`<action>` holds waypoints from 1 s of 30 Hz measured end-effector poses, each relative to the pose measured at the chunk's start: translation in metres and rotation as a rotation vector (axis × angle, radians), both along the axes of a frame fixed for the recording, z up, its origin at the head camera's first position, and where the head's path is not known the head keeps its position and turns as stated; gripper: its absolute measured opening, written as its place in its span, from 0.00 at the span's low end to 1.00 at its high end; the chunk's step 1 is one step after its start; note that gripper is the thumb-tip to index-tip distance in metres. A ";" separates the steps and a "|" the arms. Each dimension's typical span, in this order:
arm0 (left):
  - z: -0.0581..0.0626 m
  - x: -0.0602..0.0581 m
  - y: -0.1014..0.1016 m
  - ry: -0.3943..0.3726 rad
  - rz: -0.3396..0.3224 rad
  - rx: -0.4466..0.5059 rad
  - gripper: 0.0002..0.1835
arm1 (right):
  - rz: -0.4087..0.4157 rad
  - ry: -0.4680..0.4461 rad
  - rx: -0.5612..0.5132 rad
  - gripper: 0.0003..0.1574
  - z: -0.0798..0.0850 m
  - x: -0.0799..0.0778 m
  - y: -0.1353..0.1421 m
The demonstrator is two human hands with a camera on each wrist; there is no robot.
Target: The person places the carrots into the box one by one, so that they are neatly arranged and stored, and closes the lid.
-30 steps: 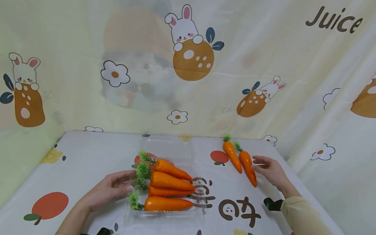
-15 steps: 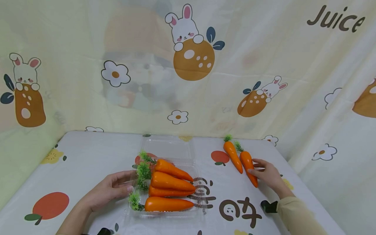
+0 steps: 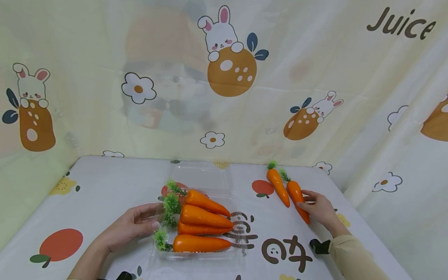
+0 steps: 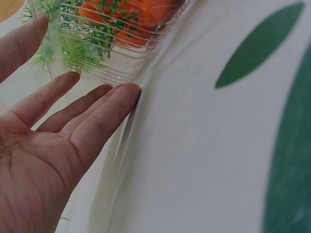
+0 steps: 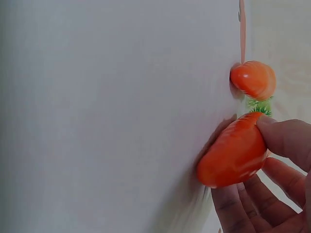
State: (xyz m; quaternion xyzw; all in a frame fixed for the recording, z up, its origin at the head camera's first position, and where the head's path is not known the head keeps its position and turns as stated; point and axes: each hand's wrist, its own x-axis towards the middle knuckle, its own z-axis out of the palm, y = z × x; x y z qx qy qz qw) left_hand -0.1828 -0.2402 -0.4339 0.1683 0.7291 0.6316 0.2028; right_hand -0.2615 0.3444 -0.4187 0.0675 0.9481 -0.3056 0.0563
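A clear plastic box (image 3: 196, 255) with its lid folded back holds several orange carrots (image 3: 206, 216), their green tops toward the left. My left hand (image 3: 131, 225) rests at the box's left side, fingers fairly straight; in the left wrist view the fingertips (image 4: 130, 91) touch its ridged wall. Two more carrots lie to the right of the box. My right hand (image 3: 320, 210) holds the nearer-right carrot (image 3: 296, 198) between thumb and fingers; the right wrist view shows the thumb on one side of that carrot (image 5: 233, 153) and fingers on the other. Beside it lies the other loose carrot (image 3: 278, 186).
A white printed tablecloth (image 3: 105, 186) covers the table. Behind stands a cream curtain (image 3: 175, 116) with rabbit and flower prints. The open lid (image 3: 201, 175) lies flat behind the box. Black straps or devices (image 3: 319, 246) show at the wrists.
My right hand has moved in from beside the right-hand carrot and now grips it. That carrot's tip has shifted slightly to the right. The left hand and the box have stayed put.
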 end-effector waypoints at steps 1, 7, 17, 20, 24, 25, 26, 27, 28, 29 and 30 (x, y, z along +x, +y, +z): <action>0.000 0.000 0.000 -0.004 0.001 -0.002 0.38 | -0.003 0.000 0.001 0.44 0.000 0.000 0.000; 0.000 0.000 0.001 -0.004 0.003 -0.003 0.38 | -0.017 0.011 -0.003 0.43 0.002 0.003 0.005; 0.002 0.000 0.000 -0.007 0.002 0.007 0.39 | 0.026 0.082 -0.023 0.41 0.020 0.014 0.014; 0.002 0.001 0.000 -0.007 0.003 0.003 0.39 | 0.043 0.096 -0.028 0.40 0.026 0.017 0.016; 0.002 0.001 0.000 -0.007 0.006 0.003 0.39 | 0.073 0.112 -0.033 0.40 0.034 0.020 0.018; 0.002 0.000 0.000 -0.005 0.006 0.004 0.39 | 0.080 0.115 -0.031 0.40 0.036 0.021 0.018; 0.003 0.000 0.000 -0.003 0.006 0.004 0.39 | 0.089 0.119 -0.030 0.40 0.038 0.022 0.018; 0.003 0.001 0.000 0.000 0.004 0.005 0.38 | 0.095 0.122 -0.028 0.40 0.040 0.022 0.018; 0.003 0.001 0.000 0.004 0.004 0.003 0.38 | 0.104 0.124 -0.029 0.40 0.042 0.023 0.018; 0.003 0.001 0.000 0.007 0.004 0.001 0.38 | 0.112 0.125 -0.028 0.40 0.044 0.024 0.018; 0.002 0.001 0.000 0.011 0.005 0.000 0.38 | 0.121 0.129 -0.027 0.40 0.046 0.024 0.017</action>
